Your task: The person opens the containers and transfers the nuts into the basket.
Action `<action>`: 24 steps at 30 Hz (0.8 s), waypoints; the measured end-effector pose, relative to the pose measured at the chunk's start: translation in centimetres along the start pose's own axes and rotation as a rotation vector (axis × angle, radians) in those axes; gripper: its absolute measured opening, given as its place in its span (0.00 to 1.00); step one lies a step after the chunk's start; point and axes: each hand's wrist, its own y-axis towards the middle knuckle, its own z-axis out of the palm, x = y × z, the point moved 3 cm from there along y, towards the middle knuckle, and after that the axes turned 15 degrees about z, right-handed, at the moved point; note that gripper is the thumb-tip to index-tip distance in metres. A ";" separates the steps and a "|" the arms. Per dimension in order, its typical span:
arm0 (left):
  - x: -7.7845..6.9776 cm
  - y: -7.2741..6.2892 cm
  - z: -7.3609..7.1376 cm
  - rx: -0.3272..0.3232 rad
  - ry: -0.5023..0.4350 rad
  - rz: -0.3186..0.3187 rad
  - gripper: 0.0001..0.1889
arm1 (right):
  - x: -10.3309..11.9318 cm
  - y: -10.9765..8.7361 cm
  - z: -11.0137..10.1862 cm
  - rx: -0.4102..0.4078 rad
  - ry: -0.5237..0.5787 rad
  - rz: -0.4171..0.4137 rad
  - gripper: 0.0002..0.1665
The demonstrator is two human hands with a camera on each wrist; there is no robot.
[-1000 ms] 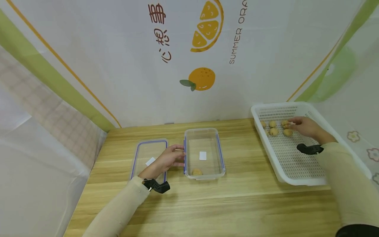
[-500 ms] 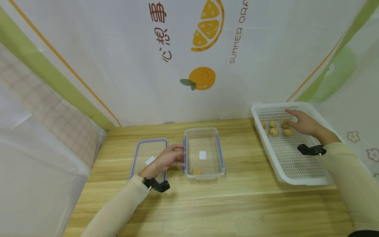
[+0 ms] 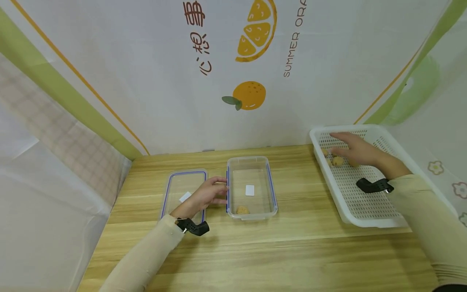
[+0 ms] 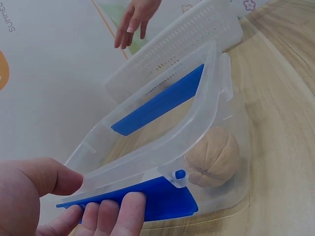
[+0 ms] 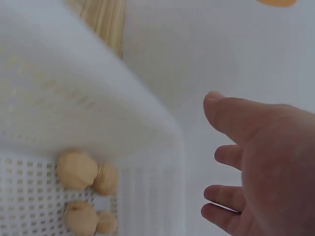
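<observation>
My left hand (image 3: 207, 196) holds the left side of a clear plastic food box (image 3: 251, 205). In the left wrist view its thumb lies at the rim and the fingers curl against a blue latch (image 4: 162, 199). One walnut (image 4: 214, 157) sits inside the box at the near end. Over the back of a white perforated basket (image 3: 333, 198), my right hand (image 3: 359, 151) hovers with fingers spread and nothing between them. Several walnuts (image 3: 337, 161) lie on the basket floor beneath it, some hidden by the hand. The right wrist view shows walnuts (image 5: 78, 170) beside the basket wall.
The box's clear lid (image 3: 176, 184) with a blue seal lies on the wooden table (image 3: 255, 259), partly under my left hand and wrist. A printed white curtain (image 3: 164, 109) hangs behind the table's back edge. The basket has raised walls.
My right hand has risen off the walnuts on the right of the group and moved left above the others, its fingers spreading. The left hand and the box have stayed put.
</observation>
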 end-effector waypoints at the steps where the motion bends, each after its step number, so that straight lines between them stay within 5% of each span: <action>1: 0.0 0.0 0.0 0.000 0.000 0.000 0.26 | 0.4 -0.1 0.1 0.004 -0.007 -0.007 0.39; 24: 0.0 0.0 0.1 -0.013 -0.001 0.003 0.26 | 9.4 -0.1 2.9 0.070 -0.112 -0.139 0.36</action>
